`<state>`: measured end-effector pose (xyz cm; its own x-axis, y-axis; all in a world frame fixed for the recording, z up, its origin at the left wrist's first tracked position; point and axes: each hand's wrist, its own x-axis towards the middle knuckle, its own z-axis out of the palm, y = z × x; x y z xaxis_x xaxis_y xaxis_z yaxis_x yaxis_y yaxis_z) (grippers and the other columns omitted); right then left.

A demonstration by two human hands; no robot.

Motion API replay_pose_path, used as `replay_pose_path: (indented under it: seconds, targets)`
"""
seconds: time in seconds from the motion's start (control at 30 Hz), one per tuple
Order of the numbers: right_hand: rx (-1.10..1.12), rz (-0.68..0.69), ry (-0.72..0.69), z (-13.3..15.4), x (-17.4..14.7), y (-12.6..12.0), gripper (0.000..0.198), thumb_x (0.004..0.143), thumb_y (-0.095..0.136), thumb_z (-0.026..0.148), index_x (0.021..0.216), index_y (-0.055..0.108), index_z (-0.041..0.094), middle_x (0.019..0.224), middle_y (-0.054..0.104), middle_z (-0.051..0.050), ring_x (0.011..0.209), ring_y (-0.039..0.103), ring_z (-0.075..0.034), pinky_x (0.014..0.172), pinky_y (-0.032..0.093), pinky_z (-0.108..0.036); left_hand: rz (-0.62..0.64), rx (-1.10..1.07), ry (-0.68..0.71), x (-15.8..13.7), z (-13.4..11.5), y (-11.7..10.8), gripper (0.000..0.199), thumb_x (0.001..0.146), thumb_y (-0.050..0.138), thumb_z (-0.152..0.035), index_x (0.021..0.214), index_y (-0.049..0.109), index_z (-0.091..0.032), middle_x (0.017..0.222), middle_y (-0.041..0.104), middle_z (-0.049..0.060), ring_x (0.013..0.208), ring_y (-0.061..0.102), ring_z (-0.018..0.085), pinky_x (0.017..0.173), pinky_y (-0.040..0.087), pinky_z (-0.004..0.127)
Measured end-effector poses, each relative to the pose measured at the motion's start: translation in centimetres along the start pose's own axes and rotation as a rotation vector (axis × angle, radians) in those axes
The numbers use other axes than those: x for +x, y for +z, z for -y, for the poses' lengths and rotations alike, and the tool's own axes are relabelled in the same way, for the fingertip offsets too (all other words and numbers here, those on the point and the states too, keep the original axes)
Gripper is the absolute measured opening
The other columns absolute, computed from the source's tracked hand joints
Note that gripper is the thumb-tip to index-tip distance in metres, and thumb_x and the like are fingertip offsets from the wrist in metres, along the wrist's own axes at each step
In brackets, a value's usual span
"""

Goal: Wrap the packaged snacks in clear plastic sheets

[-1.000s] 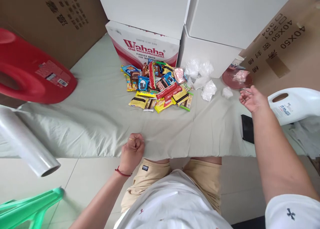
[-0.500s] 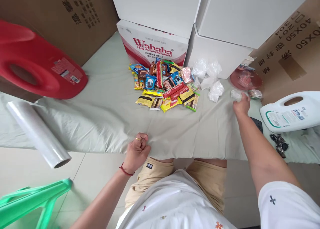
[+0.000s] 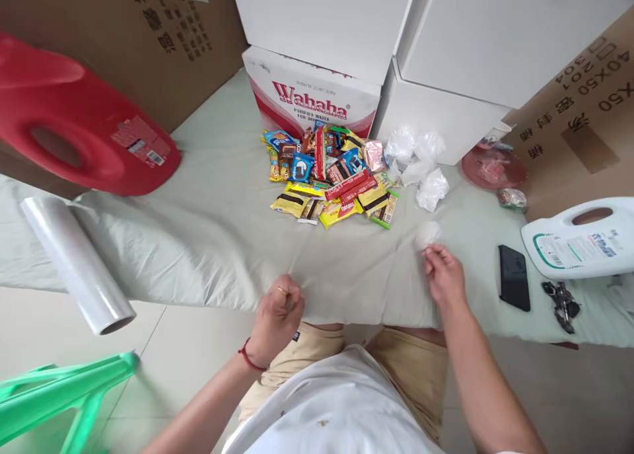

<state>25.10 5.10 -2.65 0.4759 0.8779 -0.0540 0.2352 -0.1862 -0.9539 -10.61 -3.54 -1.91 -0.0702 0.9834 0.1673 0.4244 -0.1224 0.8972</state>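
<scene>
Between the fingertips of my right hand (image 3: pixel 444 275) is a small crumpled clear plastic bag (image 3: pixel 428 234), held over the cloth. My left hand (image 3: pixel 280 305), curled closed, is at the table's front edge; nothing shows in it. A heap of wrapped snacks (image 3: pixel 341 182) in yellow, red, blue and brown packets lies beyond both hands. Several more crumpled clear plastic bags (image 3: pixel 415 151) are bunched just right of the heap.
Behind the snacks stand a Wahaha carton (image 3: pixel 312 97) and white boxes. A red jug (image 3: pixel 99 123) and plastic film roll (image 3: pixel 76 265) are left. At right are a red dish (image 3: pixel 488 173), white detergent bottle (image 3: pixel 579 239), phone (image 3: pixel 514 277) and keys (image 3: pixel 562 306). A green stool (image 3: pixel 64 394) stands below.
My right hand has moved left and toward me from beside the red dish, bringing the plastic bag along. The phone is now fully visible. My left hand has barely moved and stays closed.
</scene>
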Motion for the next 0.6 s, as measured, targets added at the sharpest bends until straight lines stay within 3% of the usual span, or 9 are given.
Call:
replay_pose_path:
  seconds: [0.1, 0.17, 0.23, 0.33, 0.43, 0.6]
  targets:
    - [0.377, 0.201, 0.251, 0.4, -8.2, 1.8, 0.034, 0.07, 0.083, 0.045, 0.088, 0.069, 0.021, 0.074, 0.064, 0.0, 0.05, 0.039, -0.007, 0.047, 0.03, -0.022, 0.131, -0.13, -0.061, -0.7, -1.6, 2.5, 0.039, 0.092, 0.054, -0.028, 0.064, 0.026, -0.023, 0.058, 0.028, -0.007, 0.053, 0.028, 0.009, 0.053, 0.029, 0.024]
    - [0.434, 0.244, 0.309, 1.3, -11.5, 2.4, 0.032, 0.072, 0.083, 0.046, 0.087, 0.07, 0.021, 0.074, 0.063, 0.001, 0.05, 0.038, -0.006, 0.046, 0.029, -0.022, 0.189, -0.195, -0.145, -0.9, -3.0, 4.6, 0.036, 0.091, 0.06, -0.036, 0.069, 0.035, -0.023, 0.059, 0.028, -0.009, 0.053, 0.028, 0.009, 0.053, 0.029, 0.023]
    - [0.417, 0.291, 0.309, 2.1, -13.4, 2.5, 0.031, 0.077, 0.081, 0.047, 0.088, 0.07, 0.021, 0.073, 0.061, 0.002, 0.051, 0.037, -0.007, 0.047, 0.029, -0.022, 0.244, -0.251, -0.195, -0.7, -4.5, 6.6, 0.032, 0.083, 0.071, -0.044, 0.088, 0.048, -0.022, 0.065, 0.039, -0.008, 0.056, 0.035, 0.01, 0.054, 0.033, 0.024]
    - [0.327, 0.437, 0.257, 3.1, -14.3, 2.3, 0.028, 0.084, 0.076, 0.048, 0.09, 0.069, 0.021, 0.067, 0.055, 0.003, 0.053, 0.036, -0.009, 0.048, 0.029, -0.023, 0.322, -0.324, -0.197, 0.1, -6.3, 8.6, 0.042, 0.082, 0.073, -0.051, 0.104, 0.055, -0.02, 0.087, 0.057, 0.001, 0.071, 0.049, 0.014, 0.064, 0.04, 0.027]
    - [0.291, 0.534, 0.218, 3.8, -14.2, 1.8, 0.024, 0.086, 0.073, 0.044, 0.087, 0.069, 0.021, 0.068, 0.055, 0.003, 0.056, 0.039, -0.01, 0.05, 0.032, -0.023, 0.385, -0.505, -0.264, 0.7, -6.9, 9.1, 0.038, 0.088, 0.066, -0.056, 0.085, 0.057, -0.019, 0.082, 0.058, 0.002, 0.073, 0.051, 0.015, 0.068, 0.041, 0.028]
    - [0.548, 0.405, 0.4, 3.9, -12.5, 0.5, 0.014, 0.075, 0.073, 0.033, 0.076, 0.065, 0.021, 0.061, 0.052, 0.004, 0.049, 0.035, -0.009, 0.046, 0.027, -0.022, 0.454, -0.814, -0.429, 1.0, -5.9, 7.5, 0.045, 0.08, 0.076, -0.059, 0.078, 0.053, -0.019, 0.066, 0.051, -0.004, 0.062, 0.043, 0.01, 0.062, 0.035, 0.025]
